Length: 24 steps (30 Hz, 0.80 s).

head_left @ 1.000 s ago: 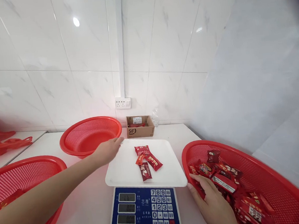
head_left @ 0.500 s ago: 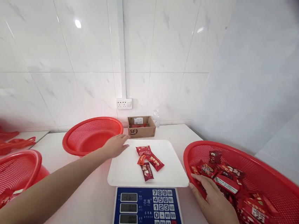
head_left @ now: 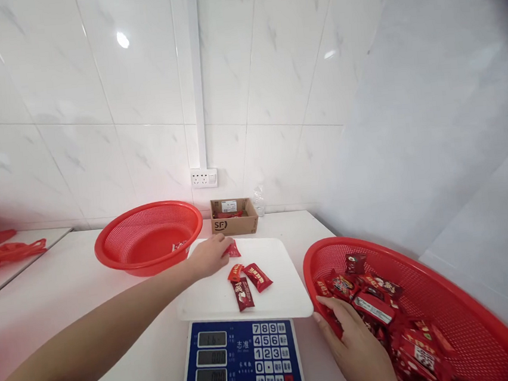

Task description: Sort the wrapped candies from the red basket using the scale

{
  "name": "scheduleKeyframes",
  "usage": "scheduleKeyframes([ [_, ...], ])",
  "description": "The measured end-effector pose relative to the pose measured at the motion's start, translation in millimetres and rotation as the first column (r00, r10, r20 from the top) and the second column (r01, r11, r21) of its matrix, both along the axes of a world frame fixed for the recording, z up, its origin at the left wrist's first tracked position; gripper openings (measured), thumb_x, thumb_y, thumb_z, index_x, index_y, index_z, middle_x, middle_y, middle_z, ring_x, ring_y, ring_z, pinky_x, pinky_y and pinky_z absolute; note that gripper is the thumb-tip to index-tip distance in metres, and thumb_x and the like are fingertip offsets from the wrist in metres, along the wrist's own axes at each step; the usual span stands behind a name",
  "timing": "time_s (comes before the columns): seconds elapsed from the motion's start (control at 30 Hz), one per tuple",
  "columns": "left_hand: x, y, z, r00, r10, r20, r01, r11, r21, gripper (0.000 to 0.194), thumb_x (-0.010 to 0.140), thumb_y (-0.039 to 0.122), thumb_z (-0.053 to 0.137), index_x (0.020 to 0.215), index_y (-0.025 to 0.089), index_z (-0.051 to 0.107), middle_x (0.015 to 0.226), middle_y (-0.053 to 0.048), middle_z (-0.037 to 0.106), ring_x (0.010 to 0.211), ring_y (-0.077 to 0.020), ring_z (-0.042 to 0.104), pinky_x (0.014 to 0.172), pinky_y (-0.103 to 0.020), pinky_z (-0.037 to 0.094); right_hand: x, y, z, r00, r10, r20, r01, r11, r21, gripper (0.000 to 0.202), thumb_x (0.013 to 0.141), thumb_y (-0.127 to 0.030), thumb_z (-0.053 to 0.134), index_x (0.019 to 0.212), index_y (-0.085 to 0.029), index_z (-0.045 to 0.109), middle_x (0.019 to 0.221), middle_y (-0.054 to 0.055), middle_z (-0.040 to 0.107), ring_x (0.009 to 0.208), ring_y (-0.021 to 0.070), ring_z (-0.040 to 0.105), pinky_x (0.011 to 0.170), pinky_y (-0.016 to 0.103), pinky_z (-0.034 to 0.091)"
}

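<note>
My left hand [head_left: 213, 255] reaches over the back left of the scale's white pan [head_left: 284, 271], its fingers closed on a red snack packet [head_left: 233, 249] that they partly cover. Several other wrapped packets lie in the middle of the pan: a small orange-red one [head_left: 235, 272], a red one with gold print [head_left: 258, 277] and a dark red one [head_left: 243, 294]. On the right, my right hand [head_left: 357, 345] grips the rim of a red mesh basket [head_left: 465, 290], thumb outside and fingers inside. Red packets [head_left: 420, 354] fill that basket's bottom.
The blue scale panel [head_left: 242, 359] faces me. Behind the pan stand an open cardboard box [head_left: 234, 226] and clear crumpled plastic [head_left: 259, 201]. A second red basket [head_left: 126, 260] at the back left shows a packet inside. Red plastic bags [head_left: 8, 253] lie far left.
My left hand has moved from the pan's back edge onto the red packet, which has shifted slightly backward. My right hand stays on the basket rim. The view has swung slightly right.
</note>
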<state>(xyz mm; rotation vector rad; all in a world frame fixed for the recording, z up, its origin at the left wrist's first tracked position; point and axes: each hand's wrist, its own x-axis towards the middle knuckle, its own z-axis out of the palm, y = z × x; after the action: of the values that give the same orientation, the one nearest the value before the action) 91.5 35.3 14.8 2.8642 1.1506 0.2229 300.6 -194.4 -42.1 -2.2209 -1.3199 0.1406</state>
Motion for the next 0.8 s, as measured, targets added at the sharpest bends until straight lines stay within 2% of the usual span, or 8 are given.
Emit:
scheduleKeyframes([
  [0.2, -54, 41, 27.1, 0.952, 0.301, 0.060, -0.306, 0.945, 0.116, 0.036, 0.085, 0.026, 0.030, 0.117, 0.020, 0.047, 0.113, -0.012, 0.052, 0.109, -0.0281, 0.046, 0.077, -0.038, 0.044, -1, 3, 2.0, 1.000, -0.009, -0.007, 0.009, 1.000, -0.011, 0.045, 0.083, -0.051, 0.032, 0.111, -0.024, 0.055, 0.125, 0.006, 0.054, 0.111, 0.0242, 0.052, 0.083, 0.039, 0.048],
  [0.33, -76, 57, 28.2, 0.932, 0.361, 0.039, -0.363, 0.926, 0.104, 0.042, 0.086, 0.031, 0.031, 0.120, 0.013, 0.045, 0.121, -0.019, 0.048, 0.115, -0.0339, 0.041, 0.088, -0.048, 0.038, 0, 3, 3.5, 1.000, -0.017, -0.023, 0.016, 0.999, -0.052, 0.049, 0.083, -0.053, 0.029, 0.114, -0.024, 0.053, 0.127, 0.005, 0.052, 0.115, 0.0243, 0.049, 0.086, 0.040, 0.046],
  [0.43, -64, 43, 16.5, 0.973, 0.229, 0.005, -0.229, 0.972, 0.044, 0.048, 0.086, 0.042, 0.033, 0.126, 0.016, 0.043, 0.134, -0.015, 0.040, 0.126, -0.0306, 0.031, 0.099, -0.046, 0.030, 1, 3, 3.6, 1.000, -0.021, -0.020, 0.020, 0.998, -0.064, 0.049, 0.082, -0.053, 0.028, 0.114, -0.024, 0.053, 0.128, 0.005, 0.050, 0.116, 0.0250, 0.048, 0.084, 0.041, 0.047],
  [0.5, -46, 23, 6.1, 0.997, 0.070, -0.023, -0.071, 0.997, -0.021, 0.055, 0.084, 0.051, 0.036, 0.131, 0.021, 0.039, 0.141, -0.010, 0.034, 0.130, -0.0246, 0.028, 0.103, -0.039, 0.027, 1, 3, 3.8, 1.000, -0.020, -0.013, 0.019, 0.998, -0.062, 0.049, 0.083, -0.053, 0.029, 0.114, -0.024, 0.053, 0.128, 0.006, 0.050, 0.116, 0.0255, 0.048, 0.084, 0.042, 0.047],
  [0.57, -26, 1, -3.7, 0.993, -0.105, -0.053, 0.099, 0.990, -0.105, 0.065, 0.077, 0.062, 0.043, 0.133, 0.031, 0.036, 0.145, -0.002, 0.029, 0.132, -0.0214, 0.027, 0.104, -0.034, 0.027, 0, 3, 4.5, 1.000, -0.024, -0.006, 0.023, 0.998, -0.066, 0.049, 0.083, -0.052, 0.029, 0.114, -0.024, 0.053, 0.128, 0.006, 0.050, 0.115, 0.0258, 0.049, 0.084, 0.042, 0.047],
  [0.67, 0, -24, -13.8, 0.900, -0.434, -0.047, 0.406, 0.871, -0.278, 0.078, 0.070, 0.067, 0.048, 0.138, 0.035, 0.025, 0.149, -0.003, 0.021, 0.135, -0.0268, 0.017, 0.107, -0.044, 0.018, -1, 3, 5.6, 1.000, -0.026, 0.004, 0.026, 0.997, -0.073, 0.048, 0.083, -0.051, 0.030, 0.114, -0.024, 0.053, 0.128, 0.006, 0.051, 0.114, 0.0257, 0.049, 0.083, 0.042, 0.047],
  [0.73, 14, -32, -17.5, 0.842, -0.540, -0.003, 0.515, 0.805, -0.296, 0.080, 0.071, 0.067, 0.047, 0.139, 0.032, 0.023, 0.148, -0.008, 0.022, 0.135, -0.0302, 0.017, 0.107, -0.050, 0.014, -2, 2, 5.5, 1.000, -0.021, 0.009, 0.022, 0.997, -0.073, 0.047, 0.083, -0.051, 0.029, 0.114, -0.024, 0.053, 0.127, 0.006, 0.052, 0.114, 0.0252, 0.050, 0.082, 0.041, 0.048],
  [0.8, 26, -35, -19.9, 0.825, -0.564, 0.029, 0.555, 0.800, -0.229, 0.075, 0.073, 0.066, 0.044, 0.136, 0.029, 0.031, 0.142, -0.011, 0.032, 0.130, -0.0304, 0.027, 0.105, -0.047, 0.020, -1, 2, 4.6, 1.000, -0.017, 0.012, 0.018, 0.997, -0.070, 0.047, 0.084, -0.051, 0.029, 0.114, -0.024, 0.053, 0.127, 0.006, 0.051, 0.114, 0.0248, 0.049, 0.082, 0.040, 0.048],
])
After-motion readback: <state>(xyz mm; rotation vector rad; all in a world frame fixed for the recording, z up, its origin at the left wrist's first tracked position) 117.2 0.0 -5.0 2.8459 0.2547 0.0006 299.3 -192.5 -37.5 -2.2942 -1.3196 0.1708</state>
